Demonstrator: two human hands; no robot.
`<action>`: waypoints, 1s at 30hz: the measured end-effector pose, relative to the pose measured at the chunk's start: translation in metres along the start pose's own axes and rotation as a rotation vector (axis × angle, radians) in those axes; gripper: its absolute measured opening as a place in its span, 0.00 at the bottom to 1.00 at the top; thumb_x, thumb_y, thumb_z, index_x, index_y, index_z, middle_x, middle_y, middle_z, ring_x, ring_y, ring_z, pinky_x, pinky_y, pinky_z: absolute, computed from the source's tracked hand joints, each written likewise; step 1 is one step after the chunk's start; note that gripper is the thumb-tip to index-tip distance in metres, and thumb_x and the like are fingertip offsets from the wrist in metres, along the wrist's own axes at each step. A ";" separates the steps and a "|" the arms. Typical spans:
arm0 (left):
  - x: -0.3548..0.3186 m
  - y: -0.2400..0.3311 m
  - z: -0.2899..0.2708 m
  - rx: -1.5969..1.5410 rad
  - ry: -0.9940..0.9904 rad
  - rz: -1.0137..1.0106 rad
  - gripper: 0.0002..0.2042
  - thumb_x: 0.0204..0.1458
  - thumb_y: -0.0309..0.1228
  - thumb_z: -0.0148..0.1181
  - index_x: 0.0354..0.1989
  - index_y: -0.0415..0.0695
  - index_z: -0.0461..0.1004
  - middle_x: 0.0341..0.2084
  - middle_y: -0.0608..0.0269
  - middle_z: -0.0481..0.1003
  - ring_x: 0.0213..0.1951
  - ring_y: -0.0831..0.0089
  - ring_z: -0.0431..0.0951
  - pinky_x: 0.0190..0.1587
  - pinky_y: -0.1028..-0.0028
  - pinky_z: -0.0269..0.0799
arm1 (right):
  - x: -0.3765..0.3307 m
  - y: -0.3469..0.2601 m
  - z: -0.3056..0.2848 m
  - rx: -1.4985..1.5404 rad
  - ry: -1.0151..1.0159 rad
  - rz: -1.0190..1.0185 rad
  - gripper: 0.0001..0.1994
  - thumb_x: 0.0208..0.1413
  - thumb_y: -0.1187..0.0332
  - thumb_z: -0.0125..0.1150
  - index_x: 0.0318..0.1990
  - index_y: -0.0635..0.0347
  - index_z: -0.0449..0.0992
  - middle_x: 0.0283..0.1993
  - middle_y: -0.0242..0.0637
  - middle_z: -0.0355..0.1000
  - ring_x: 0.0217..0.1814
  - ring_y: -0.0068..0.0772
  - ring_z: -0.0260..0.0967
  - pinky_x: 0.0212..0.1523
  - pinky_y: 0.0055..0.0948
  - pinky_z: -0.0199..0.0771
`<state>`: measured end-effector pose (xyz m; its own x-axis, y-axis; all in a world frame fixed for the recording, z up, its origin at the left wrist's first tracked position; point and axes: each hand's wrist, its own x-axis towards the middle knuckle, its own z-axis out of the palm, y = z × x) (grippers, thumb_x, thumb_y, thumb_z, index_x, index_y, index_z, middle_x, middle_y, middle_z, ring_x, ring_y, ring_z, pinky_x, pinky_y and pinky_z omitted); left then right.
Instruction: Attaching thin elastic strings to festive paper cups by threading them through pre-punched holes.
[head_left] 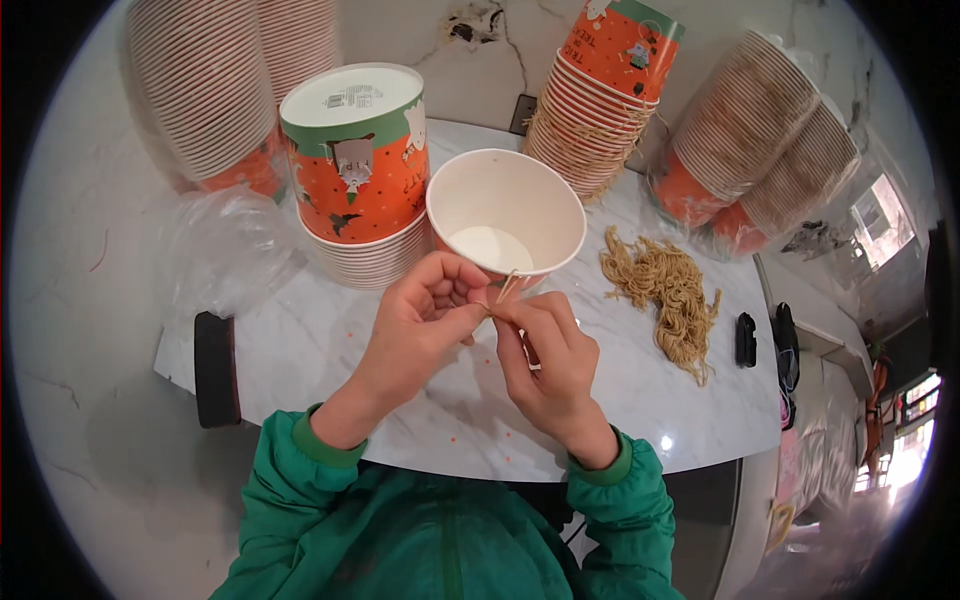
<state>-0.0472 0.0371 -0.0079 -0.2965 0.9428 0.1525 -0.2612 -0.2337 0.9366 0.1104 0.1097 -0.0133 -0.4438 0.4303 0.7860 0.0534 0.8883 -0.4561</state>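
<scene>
An orange paper bucket with a white inside (pixel 510 205) stands at the middle of the table, tilted slightly toward me. A tan string (pixel 509 288) runs through its near rim and hangs down to my fingers. Just in front of that rim, my left hand (pixel 428 325) pinches the string between thumb and fingertips. My right hand (pixel 548 350) meets it there, its thumb and forefinger closed on the same string. The exact crossing of the string is hidden by the fingertips. To the right lies a loose heap of tan strings (pixel 665 300).
An upside-down stack of orange and green buckets (pixel 360 185) stands left of the bucket. Behind is another stack with strings hanging (pixel 590 120). Wrapped stacks stand at the back left (pixel 200 85) and right (pixel 745 130). Clear plastic (pixel 235 240), a black-edged block (pixel 215 370) and a small black object (pixel 746 340) lie around.
</scene>
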 end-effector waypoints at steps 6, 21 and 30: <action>-0.001 0.000 -0.004 -0.071 -0.046 -0.027 0.10 0.61 0.20 0.61 0.51 0.38 0.75 0.39 0.67 0.79 0.40 0.83 0.79 0.39 0.81 0.75 | -0.007 0.001 0.003 0.036 0.034 0.094 0.13 0.52 0.82 0.70 0.45 0.62 0.81 0.41 0.40 0.77 0.30 0.34 0.75 0.26 0.28 0.72; -0.011 -0.007 0.011 0.316 -0.087 0.193 0.09 0.63 0.19 0.57 0.51 0.37 0.76 0.38 0.63 0.82 0.39 0.78 0.83 0.41 0.79 0.77 | -0.033 -0.006 -0.007 0.813 0.108 0.824 0.04 0.69 0.73 0.62 0.45 0.65 0.78 0.41 0.38 0.82 0.29 0.14 0.68 0.29 0.18 0.67; 0.003 -0.012 0.012 0.277 -0.026 0.077 0.08 0.64 0.25 0.60 0.48 0.36 0.77 0.27 0.66 0.81 0.27 0.83 0.77 0.32 0.80 0.72 | -0.042 0.004 -0.008 0.917 0.111 0.966 0.06 0.69 0.69 0.64 0.44 0.64 0.79 0.34 0.35 0.79 0.25 0.12 0.62 0.26 0.16 0.60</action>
<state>-0.0338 0.0456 -0.0152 -0.2812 0.9315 0.2310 0.0235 -0.2339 0.9720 0.1365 0.0969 -0.0450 -0.4922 0.8705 0.0006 -0.3325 -0.1873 -0.9243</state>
